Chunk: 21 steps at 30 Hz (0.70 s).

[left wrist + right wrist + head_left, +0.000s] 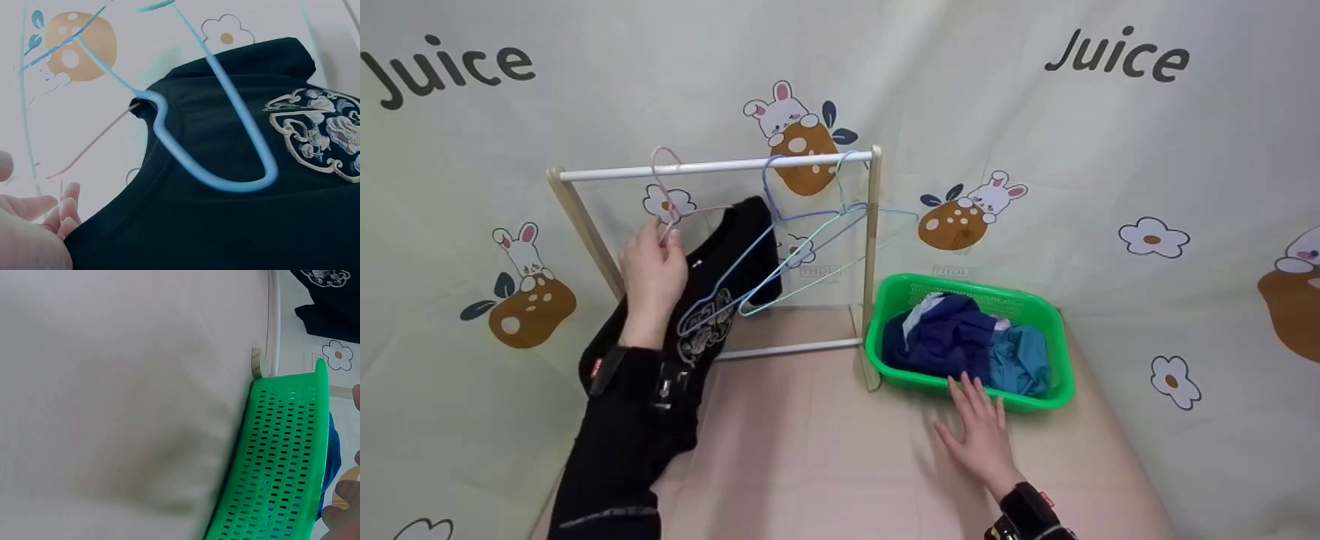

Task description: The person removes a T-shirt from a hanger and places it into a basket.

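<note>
Black-sleeved left hand (652, 270) pinching thin pink hanger (673, 214).
Hanger hooked over white rail (720, 166), one arm inside black embroidered shirt (694, 277); right hand (982, 436) spread, at green perforated plastic basket's (1059, 352) rim.

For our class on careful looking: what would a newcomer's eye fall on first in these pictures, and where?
The bright green basket of blue and teal clothes stands out first, right of the rack, with the right hand at its near rim. Next comes the black shirt toward the rack's left, where the left hand holds its pink hanger. Behind, the word Juice appears large on the cloth, upper left and right.
</note>
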Motion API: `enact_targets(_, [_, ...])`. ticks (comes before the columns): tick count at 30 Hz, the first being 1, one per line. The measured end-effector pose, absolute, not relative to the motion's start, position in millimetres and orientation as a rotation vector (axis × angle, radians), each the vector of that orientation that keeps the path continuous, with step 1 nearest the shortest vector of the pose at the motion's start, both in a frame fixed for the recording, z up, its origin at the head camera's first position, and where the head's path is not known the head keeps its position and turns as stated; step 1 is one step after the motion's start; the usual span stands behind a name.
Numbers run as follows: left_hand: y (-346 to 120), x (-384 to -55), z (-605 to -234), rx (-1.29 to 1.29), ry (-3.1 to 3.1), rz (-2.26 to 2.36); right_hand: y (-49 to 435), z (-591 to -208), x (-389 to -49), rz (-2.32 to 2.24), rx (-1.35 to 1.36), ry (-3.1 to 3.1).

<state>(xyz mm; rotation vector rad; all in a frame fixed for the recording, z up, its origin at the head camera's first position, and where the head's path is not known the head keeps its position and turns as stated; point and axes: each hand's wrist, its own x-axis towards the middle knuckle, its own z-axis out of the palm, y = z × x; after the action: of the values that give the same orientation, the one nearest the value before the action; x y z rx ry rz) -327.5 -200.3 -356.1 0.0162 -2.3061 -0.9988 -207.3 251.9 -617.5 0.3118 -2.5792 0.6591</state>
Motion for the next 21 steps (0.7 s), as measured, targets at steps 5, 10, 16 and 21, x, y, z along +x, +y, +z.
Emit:
enact_targets(5, [-205.0,-327.0,-353.8,0.026,-2.195,-0.932,252.4,-617.5,-207.1,0.666,0.313,-2.581])
enact_targets(10, [-208.8,-325.8,-363.5,0.066,-2.162,-0.861,249.6,-616.8,-207.3,0.668,0.322,-2.585])
enact_targets(16, [-217.4,-320.0,-389.7,0.121,-2.197,-0.834,245.8,-617.0,-206.8,0.698,0.34,-2.598])
enact_targets(21, [-225.1,-309.9,-418.1,0.179,-2.221,-0.866,245.3,-618.9,-205.5,0.704,0.34,-2.612])
